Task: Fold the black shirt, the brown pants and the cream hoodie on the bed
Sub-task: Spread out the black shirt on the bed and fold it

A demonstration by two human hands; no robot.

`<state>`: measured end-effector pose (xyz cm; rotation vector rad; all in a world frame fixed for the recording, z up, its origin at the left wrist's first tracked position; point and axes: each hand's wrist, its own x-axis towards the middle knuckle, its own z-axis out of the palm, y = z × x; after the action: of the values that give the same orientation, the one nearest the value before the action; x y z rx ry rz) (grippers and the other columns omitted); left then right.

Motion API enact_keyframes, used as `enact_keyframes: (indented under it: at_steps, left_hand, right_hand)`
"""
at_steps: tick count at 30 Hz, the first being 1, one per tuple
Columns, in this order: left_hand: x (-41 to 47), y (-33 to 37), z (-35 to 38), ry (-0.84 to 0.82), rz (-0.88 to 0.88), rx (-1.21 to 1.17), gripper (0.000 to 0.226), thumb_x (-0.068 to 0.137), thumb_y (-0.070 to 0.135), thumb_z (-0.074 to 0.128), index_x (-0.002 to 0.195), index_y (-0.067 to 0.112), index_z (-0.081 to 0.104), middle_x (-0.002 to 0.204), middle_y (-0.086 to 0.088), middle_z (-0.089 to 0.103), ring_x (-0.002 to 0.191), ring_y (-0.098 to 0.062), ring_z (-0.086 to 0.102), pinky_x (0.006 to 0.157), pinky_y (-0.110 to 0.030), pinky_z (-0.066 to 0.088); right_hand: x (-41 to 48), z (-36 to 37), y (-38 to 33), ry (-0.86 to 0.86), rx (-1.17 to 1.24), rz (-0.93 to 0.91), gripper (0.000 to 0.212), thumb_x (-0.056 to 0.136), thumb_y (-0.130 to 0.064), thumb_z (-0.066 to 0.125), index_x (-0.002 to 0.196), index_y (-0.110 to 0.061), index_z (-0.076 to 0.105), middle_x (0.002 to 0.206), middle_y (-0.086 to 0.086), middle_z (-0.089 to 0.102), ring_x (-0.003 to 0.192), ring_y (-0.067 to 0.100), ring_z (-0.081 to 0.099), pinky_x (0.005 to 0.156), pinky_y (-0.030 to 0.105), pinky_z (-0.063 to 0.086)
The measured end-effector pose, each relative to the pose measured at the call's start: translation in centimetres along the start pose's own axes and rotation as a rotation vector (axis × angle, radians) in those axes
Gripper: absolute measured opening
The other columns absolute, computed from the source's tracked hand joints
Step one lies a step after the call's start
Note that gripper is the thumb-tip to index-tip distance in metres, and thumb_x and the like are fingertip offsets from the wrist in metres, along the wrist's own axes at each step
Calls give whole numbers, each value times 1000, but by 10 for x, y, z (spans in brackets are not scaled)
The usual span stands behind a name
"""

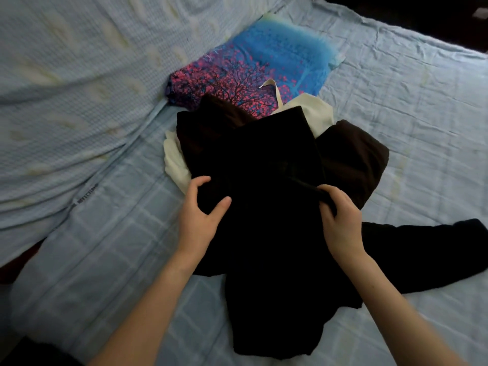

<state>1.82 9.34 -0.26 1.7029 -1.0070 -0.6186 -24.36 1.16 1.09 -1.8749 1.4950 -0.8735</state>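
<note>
Bed (396, 101): pale blue checked sheet, creased, fills the frame. A second pale blue checked cover (66, 101) lies rumpled across the left side, with faded yellowish marks.

Black shirt (264, 233): largest garment, spread in the middle of the bed on top of the pile. One long sleeve runs out to the right over the sheet. The lower hem bunches toward the near edge.

Pillow (264, 64): blue and pink tree print, behind the pile, partly covered by the clothes.

Brown pants (351, 154): heaped under and to the right of the shirt. Another dark brown bit shows at the pile's far edge.

Cream hoodie (317, 114): bottom of the pile. It shows at the far right and again at the left edge beneath the shirt. Its drawstring (274, 88) lies on the pillow.

Left hand (200, 215): rests on the shirt's left edge. The thumb and forefinger are spread in a loose curve with black cloth between them, tips apart.

Right hand (340, 220): on the shirt's right side, fingers curled tight, pinching up a ridge of the black cloth.
</note>
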Motion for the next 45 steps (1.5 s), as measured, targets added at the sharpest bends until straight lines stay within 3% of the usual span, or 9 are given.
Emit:
enact_keyframes:
  at_steps: [5,8,12,16,21,27,36,42,45]
  left_hand:
    - [-13,69,-14,-48,-26,-46,64,78,28,80,132,22,47,117,12,61,104,6,59,89,-13,48]
    - [-28,106,-15,-139,58,-57,46,78,19,79,120,25,59,103,24,64,94,18,58,80,-2,43]
    - [-62,154,-15,-262,116,-106,40,77,21,80,104,43,60,97,33,67,94,12,62,79,-4,43]
    - [-110,200,-5,-396,131,-152,38,75,28,79,108,38,64,98,25,70,95,6,65,78,-6,46]
    - [-180,252,19,-552,193,-212,40,79,17,78,104,45,64,101,23,70,93,7,65,74,-3,45]
    - [-269,296,65,-651,186,-282,41,79,12,78,108,39,67,104,14,72,95,-2,68,75,-8,49]
    - [-437,359,144,-711,150,-265,31,78,23,78,104,37,66,101,10,72,91,-8,70,71,-15,52]
    - [-508,402,187,-802,145,-278,36,78,20,78,111,31,66,104,9,72,94,-8,70,73,-16,52]
    - [-526,409,203,-863,173,-256,34,79,19,78,106,37,67,101,11,72,89,-6,70,69,-12,50]
  right_hand:
    - [-26,-58,-39,111,44,43,25,96,-4,51,103,-26,60,89,-17,61,83,-2,58,71,4,40]
    - [-55,-100,-57,133,74,70,23,97,-6,50,100,-27,61,88,-14,63,82,-3,59,70,9,42]
    - [-99,-165,-75,229,75,93,23,95,-5,52,99,-25,63,83,-14,66,78,-1,61,69,11,43]
    - [-146,-236,-95,335,-19,85,25,91,-1,54,99,-22,64,86,-16,65,82,-10,58,69,3,39]
    - [-214,-320,-95,420,-41,180,22,92,-2,53,102,-17,65,90,-7,68,85,-1,61,71,6,39]
    - [-295,-410,-73,501,-31,151,29,91,1,54,96,-26,64,89,-16,68,85,-8,60,71,4,39]
    - [-425,-550,10,458,-21,143,25,91,2,55,100,-18,66,92,-13,68,87,-14,59,73,3,39]
    - [-495,-625,41,490,-62,182,21,87,-17,51,98,-29,65,91,-21,68,86,-11,60,69,5,40]
    - [-520,-648,52,520,-82,222,18,87,-11,56,96,-24,66,89,-13,69,85,-4,62,71,10,43]
